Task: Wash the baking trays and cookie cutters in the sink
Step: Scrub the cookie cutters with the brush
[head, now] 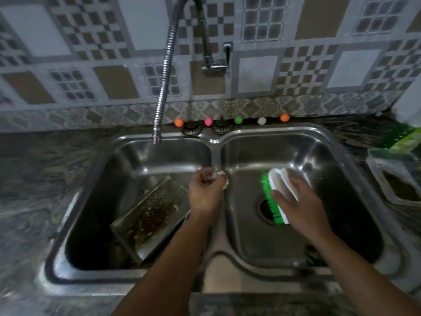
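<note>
Head view looks down on a double stainless sink (319, 142) set in a dark marbled counter (34, 179). One baking tray (150, 210) leans tilted in the basin at 9 o'clock, its dark face speckled with pale suds or crumbs. No cookie cutter can be made out for certain.

At the centre, over the divider between the basins, the left hand (206, 190) is curled around something small and pale; blur hides what it is. Toward 3 o'clock, the right hand (300, 206) grips a scrub brush (276, 195) by its white back, green bristles facing 9 o'clock, above the drain (265, 209). The faucet nozzle (157, 135) hangs over the basin at 9 o'clock; whether water is running I cannot tell.

The tray looks like thin, stiff metal, light but slick once soapy, with a raised rim that may be sharp-edged. It is best taken by the upper rim, thumb over the lip, rather than by the wet flat face. The brush's moulded back gives a firmer hold.
</note>
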